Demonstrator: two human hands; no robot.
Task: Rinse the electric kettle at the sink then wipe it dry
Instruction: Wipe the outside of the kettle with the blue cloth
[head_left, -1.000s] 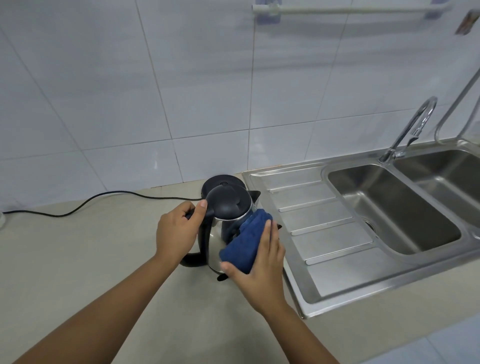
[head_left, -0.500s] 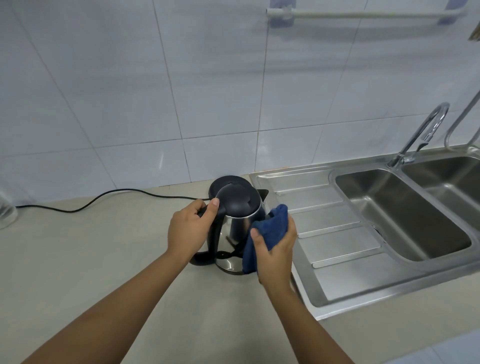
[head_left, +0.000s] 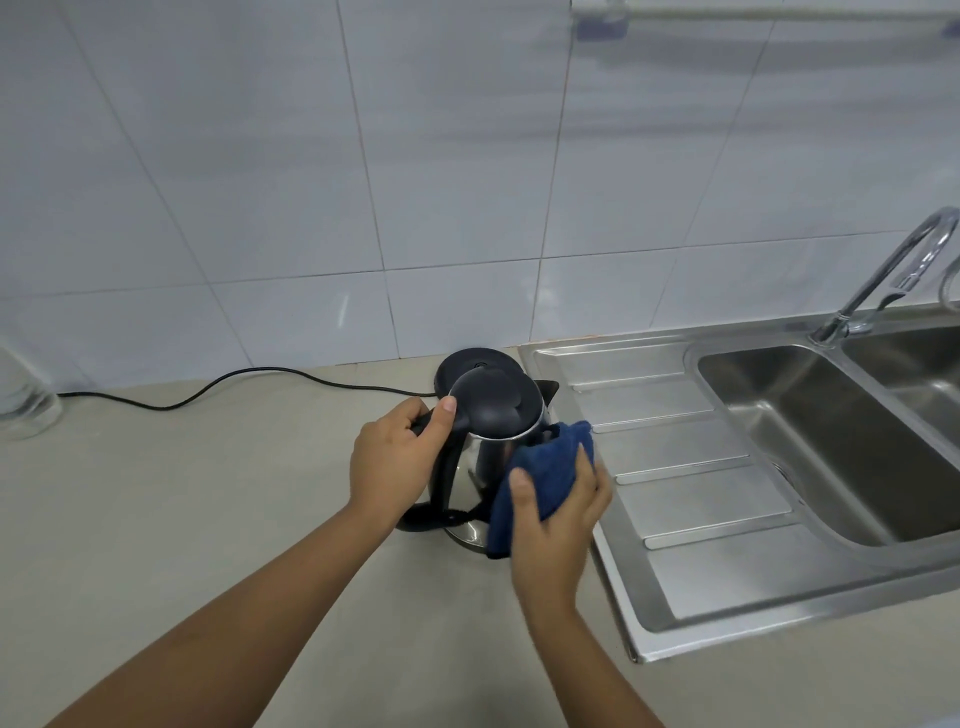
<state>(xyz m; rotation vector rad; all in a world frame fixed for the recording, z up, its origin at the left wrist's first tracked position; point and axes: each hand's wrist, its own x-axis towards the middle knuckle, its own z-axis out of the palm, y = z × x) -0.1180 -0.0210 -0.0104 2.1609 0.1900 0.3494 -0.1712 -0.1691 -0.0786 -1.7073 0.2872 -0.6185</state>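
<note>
Head view: electric kettle (head_left: 483, 457) roughly upright on worktop (head_left: 208, 519), just beside sink drainboard (head_left: 691, 467), lid closed, long axis near vertical. Left hand (head_left: 395, 462): grip wrapped round the black handle, thumb on lid edge. Right hand (head_left: 558, 514): grip clasps a folded blue cloth (head_left: 540, 473), pressed to the kettle's right flank. Kettle sits between both hands; the cloth hand is nearer the spout side. Judged: drying step in hand. Power base (head_left: 475, 361) behind. No brand or label legible
</note>
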